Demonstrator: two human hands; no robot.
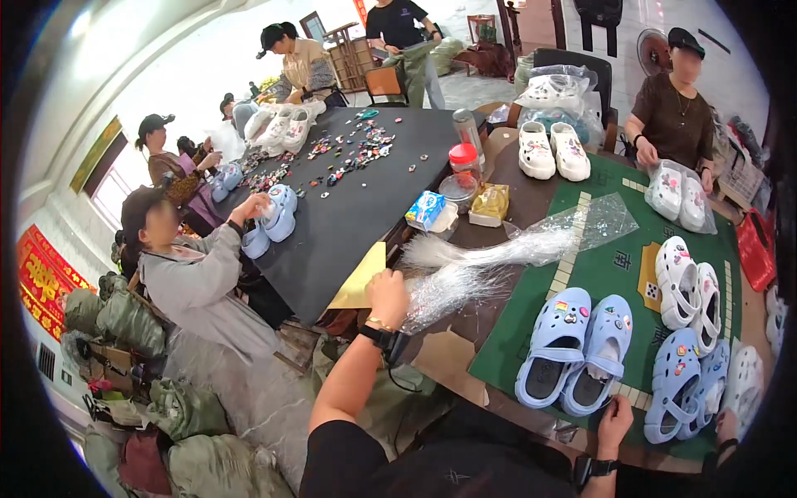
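Observation:
My left hand (388, 297) is curled closed beside a bundle of thin clear plastic strands (452, 286), near a yellow sheet (362, 278) at the table's edge. Its fingertips are hidden. At the lower right, my right hand (615, 422) has its fingers drawn together just behind the heels of a pair of light blue clogs; whatever they hold is too small to make out. The left clog (551, 342) and right clog (599, 349) of that pair carry colourful charms and stand side by side on a green mat (519, 353).
More blue clogs (674, 378) and white clogs (677, 278) stand to the right, near another person's hand (727, 425). Scattered charms (365, 149) cover part of the black table (332, 236). A red-lidded jar (465, 158) and small boxes (426, 210) stand mid-table. Several people work around.

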